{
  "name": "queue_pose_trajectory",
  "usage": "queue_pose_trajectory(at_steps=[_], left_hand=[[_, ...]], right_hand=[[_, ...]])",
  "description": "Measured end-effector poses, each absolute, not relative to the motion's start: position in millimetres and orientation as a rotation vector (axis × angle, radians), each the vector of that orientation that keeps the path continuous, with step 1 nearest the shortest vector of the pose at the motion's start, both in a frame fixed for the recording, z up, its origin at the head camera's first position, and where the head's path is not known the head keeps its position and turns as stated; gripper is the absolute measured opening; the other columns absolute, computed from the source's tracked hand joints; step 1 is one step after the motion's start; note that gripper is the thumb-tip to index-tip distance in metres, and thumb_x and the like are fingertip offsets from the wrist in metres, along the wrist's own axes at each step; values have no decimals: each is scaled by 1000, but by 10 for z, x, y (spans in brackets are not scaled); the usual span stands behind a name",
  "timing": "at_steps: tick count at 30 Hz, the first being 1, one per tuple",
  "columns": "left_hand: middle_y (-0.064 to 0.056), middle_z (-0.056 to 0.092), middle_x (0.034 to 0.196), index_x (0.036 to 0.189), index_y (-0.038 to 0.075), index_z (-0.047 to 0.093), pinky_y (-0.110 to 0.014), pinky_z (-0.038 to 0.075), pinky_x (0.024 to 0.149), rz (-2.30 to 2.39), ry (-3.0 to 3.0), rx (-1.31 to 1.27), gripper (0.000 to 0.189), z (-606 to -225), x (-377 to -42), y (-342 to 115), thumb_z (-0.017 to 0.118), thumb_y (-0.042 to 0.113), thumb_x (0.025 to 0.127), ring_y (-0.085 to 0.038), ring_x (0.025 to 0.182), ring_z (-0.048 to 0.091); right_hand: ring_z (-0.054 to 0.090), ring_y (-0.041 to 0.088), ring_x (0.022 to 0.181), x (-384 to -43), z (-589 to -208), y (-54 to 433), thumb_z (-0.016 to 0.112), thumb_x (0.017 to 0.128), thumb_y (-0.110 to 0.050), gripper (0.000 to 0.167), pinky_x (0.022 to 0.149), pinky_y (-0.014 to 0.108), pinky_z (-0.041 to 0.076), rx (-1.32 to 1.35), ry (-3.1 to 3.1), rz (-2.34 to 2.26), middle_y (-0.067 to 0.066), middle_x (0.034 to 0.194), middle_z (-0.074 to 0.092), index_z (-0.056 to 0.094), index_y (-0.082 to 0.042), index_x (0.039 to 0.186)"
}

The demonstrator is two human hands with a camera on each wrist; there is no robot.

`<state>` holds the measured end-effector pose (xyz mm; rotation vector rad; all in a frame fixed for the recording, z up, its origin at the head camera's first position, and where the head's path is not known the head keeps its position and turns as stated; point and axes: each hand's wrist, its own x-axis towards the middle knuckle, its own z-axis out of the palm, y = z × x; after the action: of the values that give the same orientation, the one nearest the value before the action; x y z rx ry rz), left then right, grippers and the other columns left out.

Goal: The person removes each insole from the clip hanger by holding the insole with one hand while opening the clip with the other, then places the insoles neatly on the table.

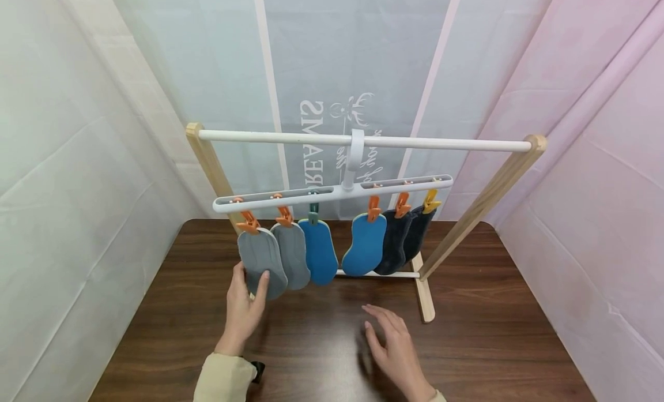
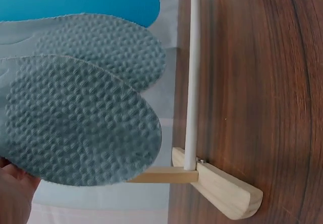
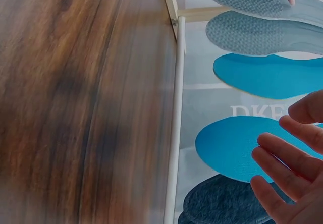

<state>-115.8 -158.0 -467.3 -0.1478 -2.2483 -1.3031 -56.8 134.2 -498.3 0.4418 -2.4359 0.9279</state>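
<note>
My left hand (image 1: 242,314) holds the outermost grey insole (image 1: 261,253) by its lower part, thumb across the front. In the left wrist view this insole's bumpy surface (image 2: 86,123) fills the middle. An orange clip (image 1: 249,222) fastens its top to a white hanger (image 1: 332,192). Beside it hang a second grey insole (image 1: 291,258), two blue insoles (image 1: 365,246) and two dark fuzzy insoles (image 1: 395,243), each under a clip. My right hand (image 1: 396,351) is in front of the rack with nothing in it, fingers extended and slightly spread, below the right-hand blue insole.
The hanger hooks over the white top rod (image 1: 446,142) of a rack with wooden legs (image 1: 479,209). A lower white rod (image 2: 192,82) joins its wooden feet (image 2: 227,191). The rack stands on a brown wood-grain table (image 1: 493,333), with pale curtains (image 1: 358,50) behind and at both sides.
</note>
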Motion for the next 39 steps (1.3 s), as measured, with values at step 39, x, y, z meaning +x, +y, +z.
queue_pose_trajectory(at_steps=[39], left_hand=[[-20, 61, 101, 115, -9, 48, -24, 43, 75, -1165, -2141, -234, 24, -4701, -1137, -1568, 53, -7, 92, -22, 89, 58]], right_hand=[[59, 19, 115, -1057, -4267, 1135, 59, 96, -13, 31, 96, 28, 48, 679, -2356, 1332, 2, 127, 60, 60, -15, 127]])
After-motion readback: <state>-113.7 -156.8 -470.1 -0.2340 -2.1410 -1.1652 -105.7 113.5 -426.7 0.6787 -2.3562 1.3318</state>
